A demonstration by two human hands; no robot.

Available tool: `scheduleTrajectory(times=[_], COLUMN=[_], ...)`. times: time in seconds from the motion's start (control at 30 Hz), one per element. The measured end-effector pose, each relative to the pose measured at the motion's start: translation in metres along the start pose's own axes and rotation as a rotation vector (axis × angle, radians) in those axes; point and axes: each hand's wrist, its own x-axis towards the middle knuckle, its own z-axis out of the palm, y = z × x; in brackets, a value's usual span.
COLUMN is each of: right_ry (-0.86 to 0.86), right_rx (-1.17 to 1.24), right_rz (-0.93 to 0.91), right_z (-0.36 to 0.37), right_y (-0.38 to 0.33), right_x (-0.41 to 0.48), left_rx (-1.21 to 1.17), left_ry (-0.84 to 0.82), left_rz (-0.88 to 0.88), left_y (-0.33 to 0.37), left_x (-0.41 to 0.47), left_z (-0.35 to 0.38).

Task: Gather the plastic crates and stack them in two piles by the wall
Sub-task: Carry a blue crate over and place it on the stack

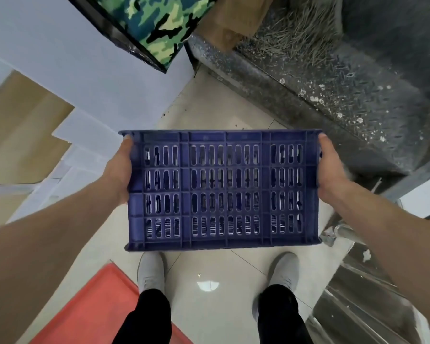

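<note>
Because the crate (221,189) hangs clear of the floor (209,269), left hand (118,170) and right hand (329,167) clamp its short ends, seemingly for balance.

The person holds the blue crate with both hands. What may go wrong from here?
The blue crate hides part of the floor; a foot may catch the red tray beside the left shoe. The left hand and right hand grip only its ends, so it may tilt or slip. It may knock the metal platform.
</note>
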Motion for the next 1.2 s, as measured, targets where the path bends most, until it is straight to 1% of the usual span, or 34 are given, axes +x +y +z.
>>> scheduleTrajectory(times=[0.13,0.2,0.27,0.37,0.47,0.57,0.63,0.73,0.87,1.03,1.2], right_ry=[0.090,0.148,0.169,0.153,0.181,0.186,0.184,0.173,0.208,0.218,0.260], right_rx=[0.056,0.078,0.090,0.074,0.083,0.085,0.049,-0.098,-0.286,-0.370,-0.349], right_rz=[-0.003,-0.011,-0.019,0.043,0.106,0.152,0.182,0.192,0.150,0.106,0.167], right_z=[-0.015,-0.021,-0.026,-0.038,-0.054,-0.068,-0.076,-0.081,-0.074,-0.067,-0.067], right_y=[-0.006,-0.005,0.002,0.033,0.072,0.103,0.116,0.127,0.129,0.127,0.124], right_x=[-0.035,-0.053,-0.066,-0.070,-0.069,-0.075,-0.075,-0.071,-0.062,-0.057,-0.026], left_rx=[-0.049,-0.102,-0.169,-0.153,-0.096,-0.054,0.009,0.108,0.120,0.169,0.170], left_ry=[0.013,0.036,0.052,0.027,0.010,0.059,0.097,0.135,0.133,0.070,0.032], left_rz=[-0.017,-0.029,-0.064,-0.102,-0.132,-0.163,-0.129,-0.121,-0.122,-0.152,-0.246], left_y=[-0.005,-0.011,-0.020,-0.038,-0.056,-0.082,-0.098,-0.117,-0.138,-0.170,-0.178], left_x=[-0.030,-0.033,-0.031,-0.031,-0.036,-0.034,-0.029,-0.022,-0.008,0.003,0.020], left_z=[-0.012,-0.023,-0.033,-0.039,-0.040,-0.048,-0.054,-0.062,-0.075,-0.076,-0.054])
